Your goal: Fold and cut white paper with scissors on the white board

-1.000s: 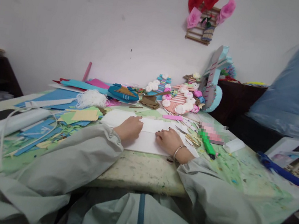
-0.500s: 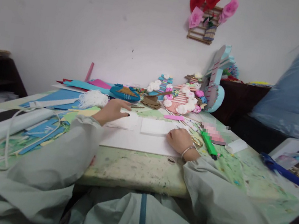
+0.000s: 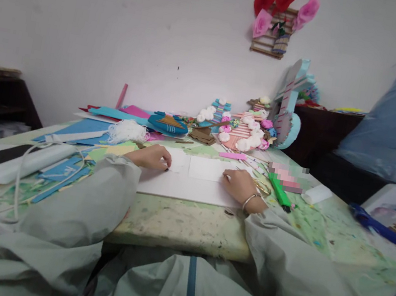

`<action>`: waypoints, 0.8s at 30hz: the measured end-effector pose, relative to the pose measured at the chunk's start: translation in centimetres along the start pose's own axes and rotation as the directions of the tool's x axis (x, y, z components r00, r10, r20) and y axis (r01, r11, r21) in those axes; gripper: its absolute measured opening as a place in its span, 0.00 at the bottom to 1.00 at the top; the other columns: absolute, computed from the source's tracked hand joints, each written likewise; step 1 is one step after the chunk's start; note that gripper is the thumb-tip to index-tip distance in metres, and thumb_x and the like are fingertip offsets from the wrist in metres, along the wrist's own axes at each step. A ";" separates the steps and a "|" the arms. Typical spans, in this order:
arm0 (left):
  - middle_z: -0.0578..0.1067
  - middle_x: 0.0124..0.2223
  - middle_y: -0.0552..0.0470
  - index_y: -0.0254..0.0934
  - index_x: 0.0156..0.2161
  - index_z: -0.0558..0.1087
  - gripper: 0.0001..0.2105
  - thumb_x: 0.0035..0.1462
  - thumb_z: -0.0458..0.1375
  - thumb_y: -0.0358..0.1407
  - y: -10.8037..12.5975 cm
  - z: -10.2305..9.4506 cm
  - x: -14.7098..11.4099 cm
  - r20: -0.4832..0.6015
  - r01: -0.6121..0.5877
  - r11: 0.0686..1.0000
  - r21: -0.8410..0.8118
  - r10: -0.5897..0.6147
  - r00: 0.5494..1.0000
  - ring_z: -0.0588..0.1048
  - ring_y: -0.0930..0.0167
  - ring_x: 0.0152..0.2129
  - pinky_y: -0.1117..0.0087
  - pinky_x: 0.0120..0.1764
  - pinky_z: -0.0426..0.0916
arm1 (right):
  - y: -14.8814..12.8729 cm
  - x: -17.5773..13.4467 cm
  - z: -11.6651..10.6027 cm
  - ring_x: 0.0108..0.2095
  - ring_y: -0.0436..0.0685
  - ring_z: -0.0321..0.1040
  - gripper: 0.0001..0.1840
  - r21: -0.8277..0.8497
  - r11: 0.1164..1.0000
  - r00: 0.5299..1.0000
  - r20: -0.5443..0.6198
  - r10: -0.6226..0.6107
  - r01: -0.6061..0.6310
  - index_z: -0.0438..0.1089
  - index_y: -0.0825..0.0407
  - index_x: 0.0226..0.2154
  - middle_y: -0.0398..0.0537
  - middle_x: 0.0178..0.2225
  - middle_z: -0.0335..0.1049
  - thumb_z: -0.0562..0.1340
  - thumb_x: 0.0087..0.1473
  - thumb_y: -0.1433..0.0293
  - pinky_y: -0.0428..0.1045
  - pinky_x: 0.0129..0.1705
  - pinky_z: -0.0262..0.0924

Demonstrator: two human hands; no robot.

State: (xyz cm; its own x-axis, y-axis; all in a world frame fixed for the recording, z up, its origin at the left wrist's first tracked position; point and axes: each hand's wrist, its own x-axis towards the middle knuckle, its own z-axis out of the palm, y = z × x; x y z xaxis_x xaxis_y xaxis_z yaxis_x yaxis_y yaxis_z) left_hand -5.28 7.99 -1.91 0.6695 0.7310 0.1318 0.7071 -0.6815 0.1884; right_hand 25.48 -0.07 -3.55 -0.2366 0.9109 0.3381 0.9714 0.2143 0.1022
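Observation:
A large white board (image 3: 183,189) lies at the table's front edge, with a white rectangular card (image 3: 205,169) on it. Further left on the board is a second thin white piece (image 3: 179,160), partly covered. My left hand (image 3: 151,156) rests over that piece's left side, fingers bent towards the thumb; what they hold, if anything, is hidden. At the rectangular card's right edge, my right hand (image 3: 239,184) is closed, its fingertips pinching the edge. Gold scissor handles (image 3: 263,187) show just beside the right hand.
White yarn (image 3: 129,132) and a blue craft boat (image 3: 167,123) lie behind my left hand. A green box cutter (image 3: 280,192) is at right, with a blue glue gun (image 3: 383,229) beyond. A white power strip (image 3: 26,164) and its cord lie left. Flower-decorated crafts (image 3: 245,131) stand against the wall.
My left hand has lowered onto the board, its spread fingers now bent together. The right hand stays at the card's edge, its fingertips showing more. The view has shifted slightly.

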 end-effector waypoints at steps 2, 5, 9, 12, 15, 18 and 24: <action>0.79 0.38 0.50 0.38 0.33 0.78 0.11 0.44 0.55 0.35 -0.1 0.0 0.0 -0.006 -0.005 1.000 0.008 0.005 1.000 0.75 0.68 0.36 0.72 0.43 0.63 | 0.3 0.1 0.4 0.39 0.58 0.70 0.16 0.087 0.995 0.999 -0.009 -0.048 0.048 0.75 0.53 0.39 0.52 0.37 0.76 0.54 0.51 0.73 0.48 0.43 0.57; 0.78 0.39 0.50 0.38 0.33 0.78 0.12 0.43 0.55 0.34 0.1 -0.1 -0.2 0.018 -0.026 1.000 -0.004 0.026 1.000 0.74 0.67 0.37 0.72 0.43 0.63 | 0.7 0.4 1.0 0.43 0.56 0.69 0.20 0.197 0.972 0.992 -0.014 -0.127 0.127 0.73 0.53 0.42 0.49 0.43 0.74 0.56 0.46 0.76 0.46 0.48 0.56; 0.78 0.40 0.50 0.38 0.38 0.77 0.16 0.42 0.54 0.31 0.3 -0.1 -0.2 0.030 -0.046 0.998 0.037 0.045 0.999 0.74 0.67 0.37 0.72 0.43 0.63 | 1.1 0.7 1.4 0.43 0.57 0.69 0.21 0.211 0.970 0.992 0.016 -0.128 0.122 0.74 0.53 0.42 0.49 0.42 0.74 0.57 0.45 0.78 0.47 0.47 0.57; 0.78 0.38 0.50 0.38 0.38 0.77 0.17 0.41 0.53 0.31 0.4 0.1 -0.1 -0.004 -0.034 0.997 0.072 0.035 0.999 0.74 0.66 0.36 0.72 0.41 0.63 | 1.2 1.0 1.5 0.41 0.58 0.69 0.16 0.194 0.976 0.994 0.018 -0.107 0.101 0.75 0.53 0.39 0.50 0.38 0.75 0.56 0.49 0.76 0.48 0.45 0.57; 0.78 0.36 0.49 0.38 0.36 0.77 0.14 0.43 0.53 0.33 0.5 0.4 0.1 -0.036 -0.016 0.996 0.092 0.019 0.999 0.74 0.67 0.35 0.71 0.40 0.63 | 1.2 1.1 1.6 0.41 0.57 0.69 0.14 0.217 0.973 0.997 0.006 -0.075 0.072 0.75 0.53 0.38 0.50 0.38 0.75 0.56 0.52 0.74 0.47 0.45 0.57; 0.78 0.35 0.49 0.38 0.34 0.78 0.13 0.45 0.53 0.34 0.6 0.5 0.2 -0.052 -0.017 0.995 0.097 0.022 0.998 0.74 0.67 0.33 0.72 0.39 0.63 | 1.1 1.3 1.7 0.40 0.56 0.70 0.14 0.270 0.963 1.000 -0.012 0.002 0.001 0.75 0.54 0.37 0.49 0.38 0.76 0.56 0.52 0.73 0.47 0.44 0.57; 0.79 0.34 0.49 0.37 0.34 0.78 0.13 0.46 0.51 0.34 0.5 0.5 0.3 -0.065 0.009 0.997 0.073 -0.005 0.998 0.74 0.68 0.32 0.72 0.35 0.62 | 0.7 2.3 2.5 0.35 0.55 0.70 0.10 0.291 0.952 0.992 -0.057 0.115 -0.094 0.73 0.54 0.32 0.49 0.34 0.76 0.56 0.51 0.72 0.46 0.37 0.56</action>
State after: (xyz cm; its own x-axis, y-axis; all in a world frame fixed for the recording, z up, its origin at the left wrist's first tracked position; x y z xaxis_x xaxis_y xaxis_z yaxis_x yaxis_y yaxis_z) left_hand -4.58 7.86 -2.30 0.6502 0.7347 0.1935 0.7281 -0.6753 0.1177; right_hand 25.69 3.09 -5.00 -0.1240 0.9079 0.4003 0.9531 0.2213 -0.2067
